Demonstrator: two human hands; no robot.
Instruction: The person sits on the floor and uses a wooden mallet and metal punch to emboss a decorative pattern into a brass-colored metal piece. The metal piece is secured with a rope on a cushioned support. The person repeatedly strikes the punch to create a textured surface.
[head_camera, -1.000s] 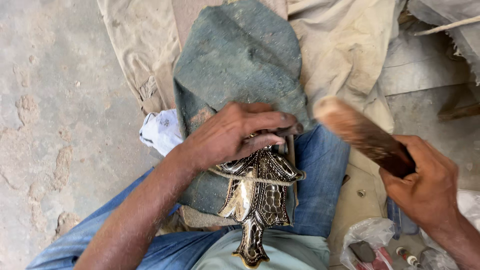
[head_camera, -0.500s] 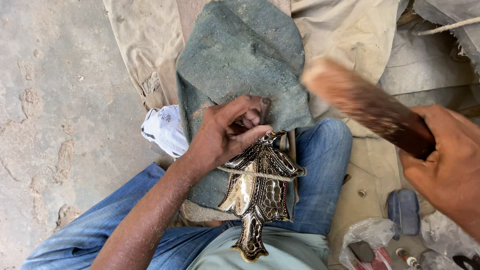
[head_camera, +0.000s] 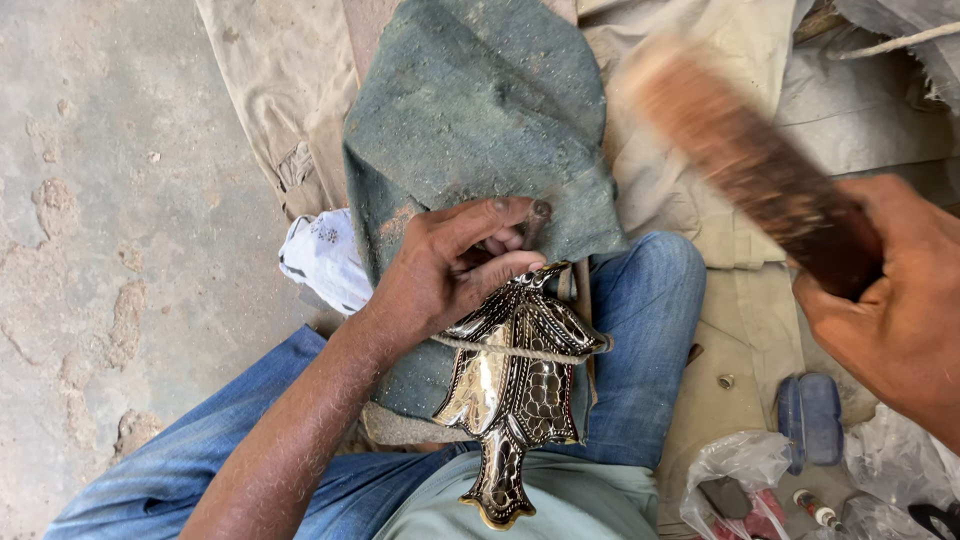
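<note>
On lap — one brass fish, two hands: left, right.

- I saw a grey-green felt cloth draped just beyond the left hand.
- A white patterned rag lay just left of that hand.
- A small blue case sat below the right hand.
- Crumpled clear plastic bags lay near it.
- Beige canvas covered the concrete floor.

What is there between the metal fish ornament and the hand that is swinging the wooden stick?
In the head view, between the metal fish ornament and the right hand lie the person's blue-jeaned knee and a strip of beige cloth on the ground.
</note>
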